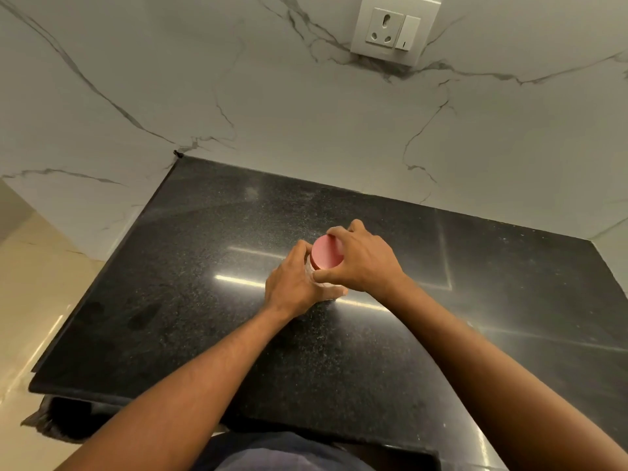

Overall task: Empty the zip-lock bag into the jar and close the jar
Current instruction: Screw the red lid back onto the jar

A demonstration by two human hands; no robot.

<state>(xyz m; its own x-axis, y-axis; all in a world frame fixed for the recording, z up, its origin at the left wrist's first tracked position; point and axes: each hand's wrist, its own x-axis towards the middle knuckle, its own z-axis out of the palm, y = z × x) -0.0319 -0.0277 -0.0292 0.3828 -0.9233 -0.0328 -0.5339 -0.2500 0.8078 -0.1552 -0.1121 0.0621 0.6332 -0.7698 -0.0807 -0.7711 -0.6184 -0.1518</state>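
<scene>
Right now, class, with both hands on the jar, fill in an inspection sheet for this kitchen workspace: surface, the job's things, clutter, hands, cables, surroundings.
Surface: polished black speckled granite counter, with light streaks reflected on it.
Job's things: small clear jar standing on the counter, round pink lid on top; no zip-lock bag in view.
Clutter: nothing seen.
Hands: left hand wraps the jar's body; right hand grips the lid's rim from the right.
Cables: nothing seen.
Surroundings: white marble-look wall with grey veins behind the counter; white wall socket with switch above, nothing plugged in; beige floor at left.
</scene>
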